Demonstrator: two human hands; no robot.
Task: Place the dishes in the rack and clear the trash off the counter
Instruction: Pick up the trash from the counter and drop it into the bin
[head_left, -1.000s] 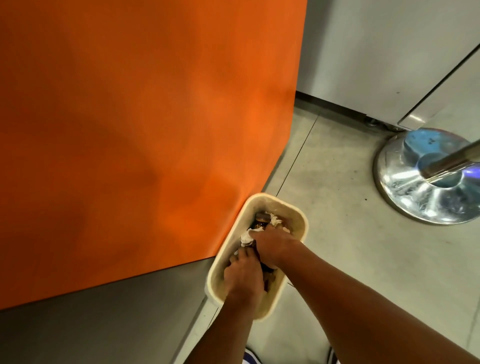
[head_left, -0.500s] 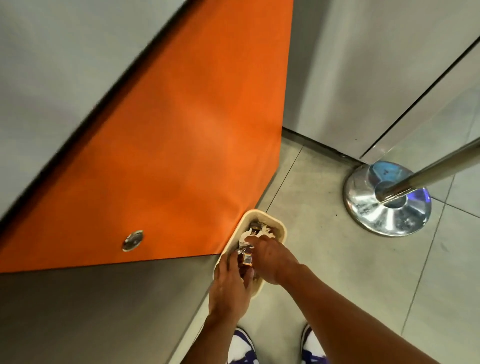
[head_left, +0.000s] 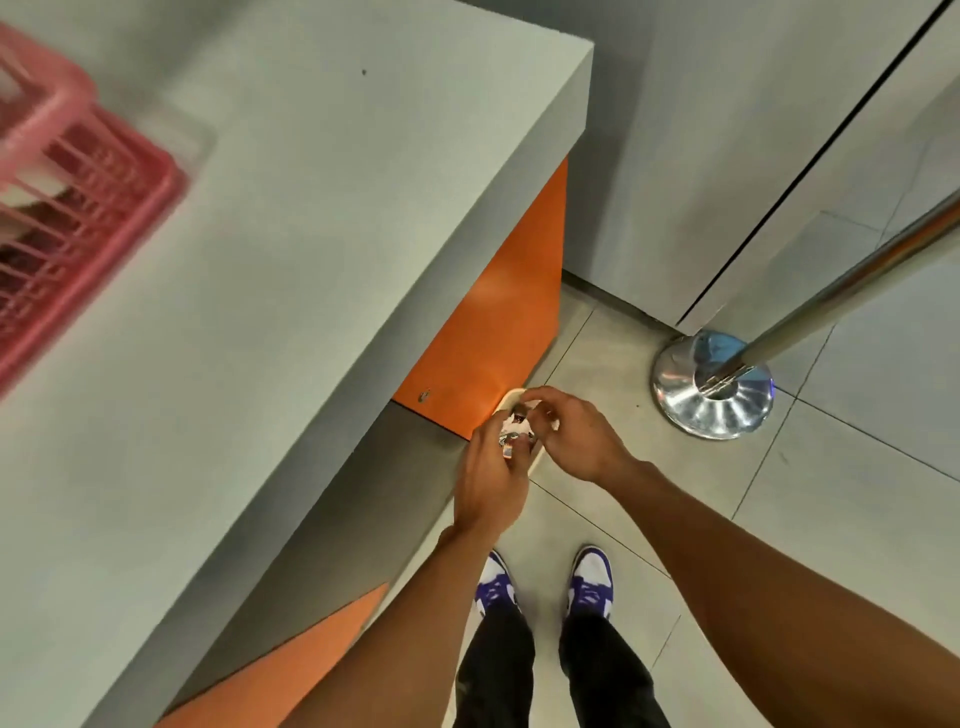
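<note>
- While both hands hang low near the floor, the left hand (head_left: 491, 478) has its fingers curled round a crumpled wad of white paper and shiny foil (head_left: 511, 439); the right hand (head_left: 576, 441) bends its fingers over the same wad, but I cannot tell whether it pinches or only touches it.
- The wad is directly above a small cream plastic bin (head_left: 508, 398), which stands on the floor against the orange cabinet panel (head_left: 493, 332).
- I judge the wad to be light, soft and a little springy. Loose pieces may drop, so it is better to enclose it whole in the palm.
- Above is the flat grey counter top (head_left: 311, 260), with a blurred pink plastic dish rack (head_left: 78, 208) at its far left.
- Around are pale floor tiles (head_left: 675, 493), a chrome post with round base (head_left: 711, 384) and grey wall panels (head_left: 701, 156).
</note>
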